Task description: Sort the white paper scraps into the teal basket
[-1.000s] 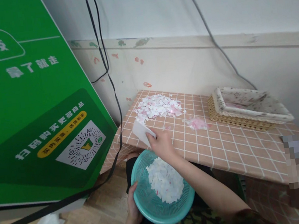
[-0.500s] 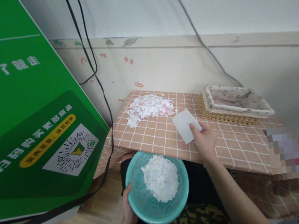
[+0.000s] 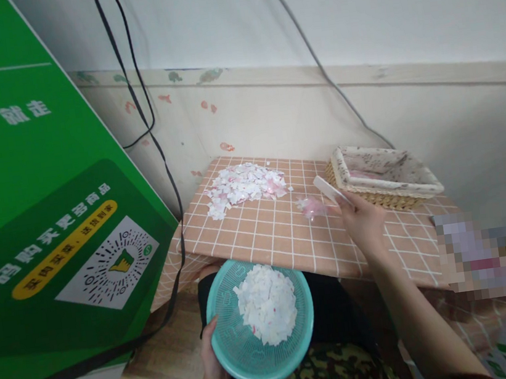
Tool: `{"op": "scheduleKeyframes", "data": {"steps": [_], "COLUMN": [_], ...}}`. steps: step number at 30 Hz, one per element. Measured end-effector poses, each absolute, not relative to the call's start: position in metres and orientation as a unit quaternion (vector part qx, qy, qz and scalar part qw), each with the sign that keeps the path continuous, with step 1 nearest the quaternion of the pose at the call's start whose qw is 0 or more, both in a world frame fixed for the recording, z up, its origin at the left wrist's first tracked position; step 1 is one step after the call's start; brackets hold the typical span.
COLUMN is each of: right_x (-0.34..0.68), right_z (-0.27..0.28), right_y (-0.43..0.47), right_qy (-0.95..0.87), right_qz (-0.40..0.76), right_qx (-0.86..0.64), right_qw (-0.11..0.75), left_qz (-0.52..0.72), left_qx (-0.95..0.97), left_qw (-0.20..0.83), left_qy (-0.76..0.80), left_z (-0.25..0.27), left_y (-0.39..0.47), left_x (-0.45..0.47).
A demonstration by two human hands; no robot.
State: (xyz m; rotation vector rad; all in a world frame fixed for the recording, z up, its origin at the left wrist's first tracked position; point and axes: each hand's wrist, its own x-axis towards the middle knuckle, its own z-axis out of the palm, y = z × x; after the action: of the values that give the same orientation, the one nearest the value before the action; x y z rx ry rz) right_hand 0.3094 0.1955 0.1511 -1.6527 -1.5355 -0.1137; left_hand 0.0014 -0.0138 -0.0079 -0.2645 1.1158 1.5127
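Note:
My left hand (image 3: pixel 214 359) grips the rim of a teal plastic colander (image 3: pixel 230 348) in my lap, the thumb over its edge. White paper scraps (image 3: pixel 267 304) are heaped inside it. Above the table, my right hand (image 3: pixel 362 221) is closed on a white flat card (image 3: pixel 327 189), now seen nearly edge-on. Just left of the card lies a small pinkish clear plastic scrap (image 3: pixel 312 208) on the cloth. A wide pile of white and pinkish scraps (image 3: pixel 247 184) covers the table's back left.
A checked brown cloth (image 3: pixel 258 232) covers the table against the wall. A lined wicker basket (image 3: pixel 386 175) stands at the back right. On the left rises a green printed panel (image 3: pixel 23 182), with a black strap (image 3: pixel 165 157) hanging before it.
My right hand has moved right and turned the card from face-up to edge-on. The pinkish plastic scrap is now visible beside it. My left hand still holds the colander.

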Motion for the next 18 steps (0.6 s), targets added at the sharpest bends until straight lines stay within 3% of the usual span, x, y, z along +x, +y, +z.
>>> {"op": "scheduleKeyframes", "data": {"steps": [5, 10, 18], "right_x": [0.302, 0.301, 0.290], "right_z": [0.138, 0.143, 0.150], "right_y": [0.205, 0.206, 0.199], "right_qy": [-0.654, -0.660, -0.673], "right_qz": [-0.030, 0.027, 0.012], "right_qx": [-0.648, -0.618, -0.578], "right_qw": [0.389, 0.425, 0.461], "left_qz": [0.651, 0.652, 0.646], "left_qx": [-0.121, -0.120, -0.121], "left_qw": [0.571, 0.577, 0.580], "left_qy": [0.486, 0.477, 0.481], "left_z": [-0.012, -0.010, -0.009], "left_y": [-0.014, -0.014, -0.013], "left_x": [0.001, 0.001, 0.002]}}
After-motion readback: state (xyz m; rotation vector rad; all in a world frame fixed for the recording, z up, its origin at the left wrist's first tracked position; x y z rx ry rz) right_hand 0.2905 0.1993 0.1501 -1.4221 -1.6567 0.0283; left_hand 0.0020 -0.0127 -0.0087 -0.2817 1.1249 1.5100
